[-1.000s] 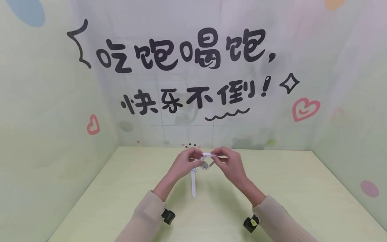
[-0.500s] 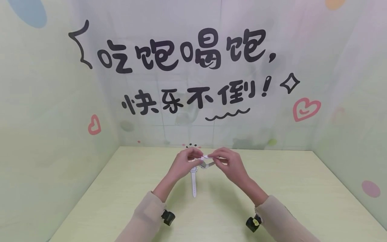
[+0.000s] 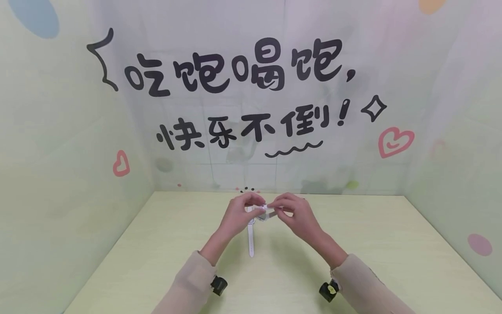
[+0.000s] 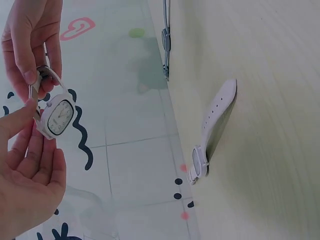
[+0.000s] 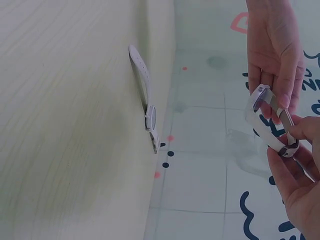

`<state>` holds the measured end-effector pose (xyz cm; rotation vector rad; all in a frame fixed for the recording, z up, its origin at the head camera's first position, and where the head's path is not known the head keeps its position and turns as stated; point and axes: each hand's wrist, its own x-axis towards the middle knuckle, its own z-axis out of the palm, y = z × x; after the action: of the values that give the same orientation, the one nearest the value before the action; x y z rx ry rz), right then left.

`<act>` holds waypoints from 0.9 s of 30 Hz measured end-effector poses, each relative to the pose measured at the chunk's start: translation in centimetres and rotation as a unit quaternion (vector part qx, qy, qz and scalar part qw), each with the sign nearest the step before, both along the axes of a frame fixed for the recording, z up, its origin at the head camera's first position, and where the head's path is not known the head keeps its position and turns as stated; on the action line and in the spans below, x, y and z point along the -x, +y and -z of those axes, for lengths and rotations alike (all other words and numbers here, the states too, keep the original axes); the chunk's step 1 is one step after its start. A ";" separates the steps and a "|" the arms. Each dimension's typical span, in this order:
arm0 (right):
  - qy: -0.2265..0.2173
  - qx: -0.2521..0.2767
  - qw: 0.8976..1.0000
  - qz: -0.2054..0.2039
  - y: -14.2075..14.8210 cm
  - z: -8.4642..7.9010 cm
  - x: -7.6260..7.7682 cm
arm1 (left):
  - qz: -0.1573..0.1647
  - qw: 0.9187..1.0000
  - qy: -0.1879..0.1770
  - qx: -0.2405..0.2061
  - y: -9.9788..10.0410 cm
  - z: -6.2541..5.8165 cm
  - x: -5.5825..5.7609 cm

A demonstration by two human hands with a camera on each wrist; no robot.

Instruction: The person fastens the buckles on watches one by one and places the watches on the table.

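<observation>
Both hands hold a white wristwatch [image 4: 61,117] up over the far part of the table, its strap bent into a loop. The left hand [image 3: 237,213] pinches the strap between thumb and fingers, beside the watch case. From the other side, the right hand [image 3: 298,213] pinches the strap near the buckle [image 5: 289,150]. In the left wrist view the oval dial faces the camera; fingers cover part of the strap. Below the hands, a second white watch [image 4: 200,160] lies on the table, its holed strap stretched toward the person.
A dark, slim watch [image 4: 166,40] lies farther along the table's back edge in the left wrist view. The pale wooden table [image 3: 164,261] meets a printed curtain [image 3: 188,174] at the back and both sides. Each sleeve carries a small black camera [image 3: 328,290].
The watch has tilted, and its strap loop looks narrower from the head view. The right fingers have shifted slightly left along the strap toward the left fingertips. The watch on the table stays put.
</observation>
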<state>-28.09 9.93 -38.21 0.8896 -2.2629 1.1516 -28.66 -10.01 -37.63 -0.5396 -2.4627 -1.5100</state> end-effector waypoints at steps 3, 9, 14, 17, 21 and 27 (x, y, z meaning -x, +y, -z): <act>0.009 -0.009 1.000 0.000 -0.2 0.0 -0.1 | 0.007 1.000 0.009 0.003 0.2 -0.1 -0.2; -0.019 0.002 1.000 0.014 -0.3 -0.2 -0.3 | 0.020 1.000 0.009 -0.011 0.3 0.0 -0.2; -0.028 0.027 0.999 0.015 -0.2 -0.1 -0.4 | 0.012 1.000 0.001 -0.021 0.2 -0.2 -0.2; -0.001 0.041 0.999 -0.004 0.0 0.2 -0.4 | -0.001 1.000 -0.005 -0.027 0.0 -0.2 0.0; 0.047 0.045 0.997 -0.032 0.5 0.5 -0.2 | 0.000 0.998 -0.023 -0.066 -0.2 -0.4 0.3; 0.098 -0.021 0.994 -0.033 0.6 1.2 -0.4 | 0.002 0.983 -0.112 -0.144 -0.1 -0.6 0.0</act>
<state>-27.72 10.51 -39.40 1.0524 -2.1193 0.9995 -28.64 -10.14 -37.05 -0.3365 -2.3306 -1.9813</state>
